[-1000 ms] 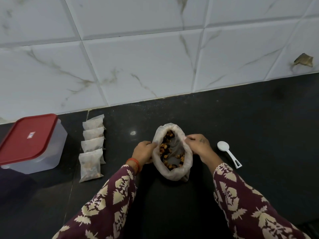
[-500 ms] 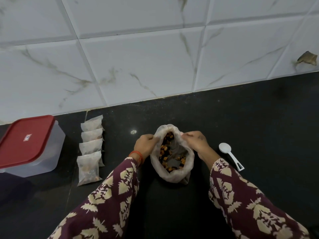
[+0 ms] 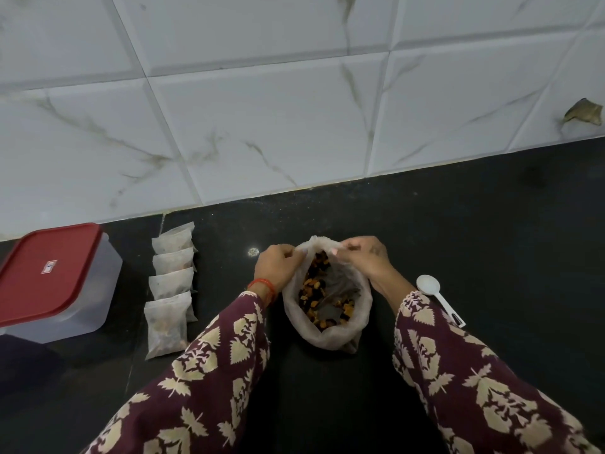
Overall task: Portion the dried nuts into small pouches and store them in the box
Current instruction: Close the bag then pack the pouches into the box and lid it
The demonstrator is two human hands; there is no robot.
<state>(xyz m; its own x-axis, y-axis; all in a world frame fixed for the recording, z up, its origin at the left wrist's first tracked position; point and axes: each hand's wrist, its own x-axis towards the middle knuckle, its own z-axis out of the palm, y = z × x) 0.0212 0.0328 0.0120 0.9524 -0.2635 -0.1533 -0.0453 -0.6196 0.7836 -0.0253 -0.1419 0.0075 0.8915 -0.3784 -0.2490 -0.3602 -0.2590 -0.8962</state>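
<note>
I note, far left, a frosted plastic box (image 3: 70,309) with a glossy red lid, then four filmy pouches (image 3: 170,283) in a row. My left hand (image 3: 278,268) and right hand (image 3: 366,260) pinch the crinkled bag's (image 3: 327,332) rim over the nuts (image 3: 314,290). Rightmost lies a white plastic spoon (image 3: 429,285).

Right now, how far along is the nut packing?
Done: four filled pouches lie in a row on the counter. In hand: the left hand and right hand pinch the far rim of the big bag, which holds plenty of nuts. Left: more scooping with the idle spoon, then storing the pouches in the box, whose red lid is on.
</note>
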